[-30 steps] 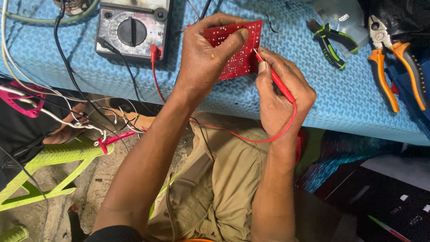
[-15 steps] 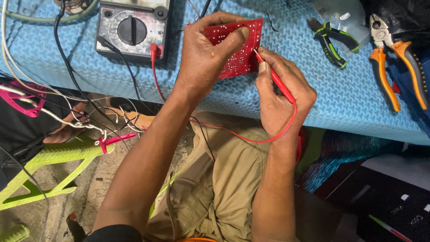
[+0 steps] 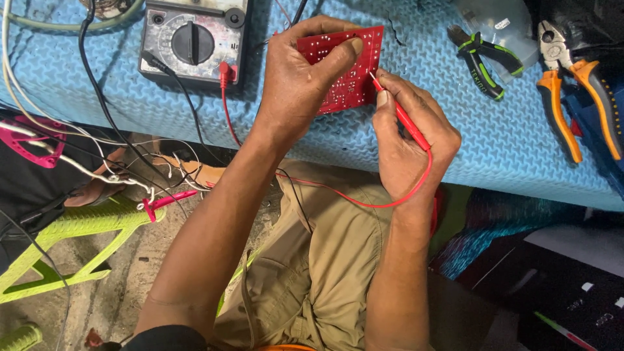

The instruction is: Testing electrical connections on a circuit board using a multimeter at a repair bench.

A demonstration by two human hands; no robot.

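The left hand [image 3: 299, 78] holds a red circuit board [image 3: 348, 68] pinched by its edges, tilted above the blue ribbed surface [image 3: 507, 149] near 12 o'clock. The right hand [image 3: 409, 140] is closed pen-style around a red probe [image 3: 400, 114], tip touching the board's right edge. A steady board and light tip pressure suit this probing best. A multimeter [image 3: 195, 39] sits at 10 o'clock; green-handled cutters [image 3: 484, 62] and orange-handled pliers [image 3: 575, 88] lie at 2 o'clock, apart. Loose wires [image 3: 117, 169] dangle at 9 o'clock; the red lead [image 3: 364, 201] loops beneath the wrist.

A clear plastic package [image 3: 497, 26] lies beside the green-handled pliers [image 3: 484, 55].
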